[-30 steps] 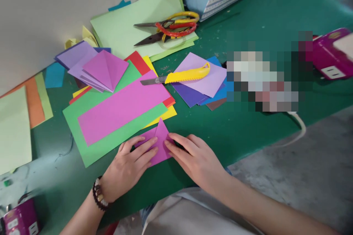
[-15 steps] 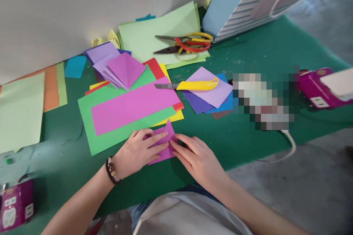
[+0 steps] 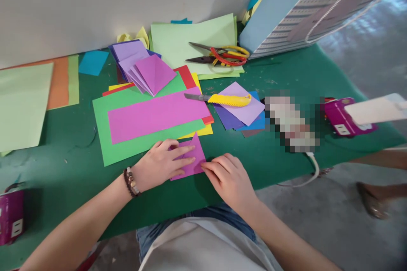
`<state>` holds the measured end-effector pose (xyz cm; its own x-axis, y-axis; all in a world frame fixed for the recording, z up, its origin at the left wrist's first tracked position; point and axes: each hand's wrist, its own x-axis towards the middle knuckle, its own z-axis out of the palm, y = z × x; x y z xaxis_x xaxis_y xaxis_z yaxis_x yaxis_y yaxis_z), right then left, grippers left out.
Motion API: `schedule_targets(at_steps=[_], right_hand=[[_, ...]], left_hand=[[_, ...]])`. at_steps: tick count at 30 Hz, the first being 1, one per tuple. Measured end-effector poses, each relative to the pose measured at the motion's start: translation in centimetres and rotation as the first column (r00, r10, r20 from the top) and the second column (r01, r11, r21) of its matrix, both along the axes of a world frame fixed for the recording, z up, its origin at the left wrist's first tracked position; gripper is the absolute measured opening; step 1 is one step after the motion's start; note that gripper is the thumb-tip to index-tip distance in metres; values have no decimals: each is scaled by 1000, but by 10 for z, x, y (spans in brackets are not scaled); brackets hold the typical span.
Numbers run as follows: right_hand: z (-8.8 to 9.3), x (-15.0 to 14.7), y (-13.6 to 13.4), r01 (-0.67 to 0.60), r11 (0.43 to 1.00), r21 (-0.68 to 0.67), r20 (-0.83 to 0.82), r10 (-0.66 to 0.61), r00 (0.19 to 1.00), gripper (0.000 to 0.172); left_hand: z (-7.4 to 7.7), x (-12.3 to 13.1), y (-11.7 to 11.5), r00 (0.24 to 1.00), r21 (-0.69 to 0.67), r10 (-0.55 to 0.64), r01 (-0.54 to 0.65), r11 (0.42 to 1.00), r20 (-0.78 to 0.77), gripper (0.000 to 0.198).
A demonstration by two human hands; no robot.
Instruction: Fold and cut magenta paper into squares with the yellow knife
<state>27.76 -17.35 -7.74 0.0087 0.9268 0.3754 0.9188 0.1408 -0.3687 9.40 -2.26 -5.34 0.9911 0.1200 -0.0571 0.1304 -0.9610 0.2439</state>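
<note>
A small folded purple paper (image 3: 194, 156) lies near the front edge of the green table (image 3: 273, 152). My left hand (image 3: 160, 167), with a bead bracelet at the wrist, lies flat on the paper's left part with fingers stretched out across it. My right hand (image 3: 227, 178) rests just right of the paper, its fingertips pressing on the paper's lower right edge. Just behind the paper lies a long pink strip (image 3: 155, 114) on a green sheet (image 3: 108, 152).
A yellow utility knife (image 3: 227, 100) lies on violet and blue squares. Scissors (image 3: 222, 54) rest on a pale green sheet by the wall. A stack of purple folded papers (image 3: 143, 70), a blue bag (image 3: 299, 8), purple boxes (image 3: 341, 118) and another person's foot (image 3: 370, 199) surround the spot.
The view has shifted, so everything sits further right and lower. My right hand's fingertips slid from the paper's right corner down to its lower right edge. My left hand stays flat on it.
</note>
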Motion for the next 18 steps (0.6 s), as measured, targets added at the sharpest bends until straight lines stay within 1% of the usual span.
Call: schedule_targets(at_steps=[5,9,13,18], right_hand=[[-4,-4,-4,-29,999,21,46,28,999,11],[-5,-12,-5,-52,998,25,58,51,997,12],[-5,-23,-5,-66,998,21,41,65,997,13],[-4,-33,-4,-65,998,2,-2,65,998,12]], left_hand=[[-1,0,-2,1000,-14,-12,12,1000,-6,34],[-6,0,-2,999,1,9,-9,1000,36,32],[-11,-1,-2,998,-3,-2,2,1000,62,32],[-8,-2,-3,999,-38,-11,13,999,46,35]])
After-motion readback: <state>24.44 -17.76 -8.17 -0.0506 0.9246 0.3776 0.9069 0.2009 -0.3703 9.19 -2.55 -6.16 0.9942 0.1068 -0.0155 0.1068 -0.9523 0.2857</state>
